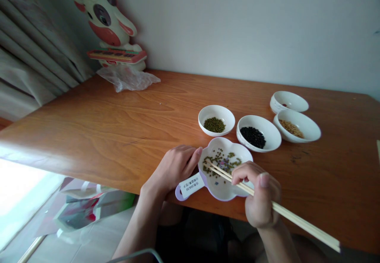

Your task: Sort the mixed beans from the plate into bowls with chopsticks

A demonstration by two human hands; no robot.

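Note:
A flower-shaped white dish (pixel 218 190) with a lilac rim and a labelled handle (pixel 191 185) lies at the table's front edge. Green mung beans (pixel 230 163) are scattered over its bottom. My left hand (pixel 178 166) is closed at the dish's left rim, thumb against it; its other fingers are partly hidden. In my right hand (pixel 259 193) is a pair of wooden chopsticks (pixel 305 221), gripped around the middle. Their tips are close together among the beans on the dish's left side. Whether a bean is between the tips I cannot make out.
Behind the dish are a bowl of mung beans (pixel 216 110) and a bowl of black beans (pixel 274 140). Farther right stand a bowl of yellowish beans (pixel 311 130) and a bowl with something reddish (pixel 297 103). A cow toy keyboard (pixel 117 55) and a plastic bag (pixel 130 80) are back left.

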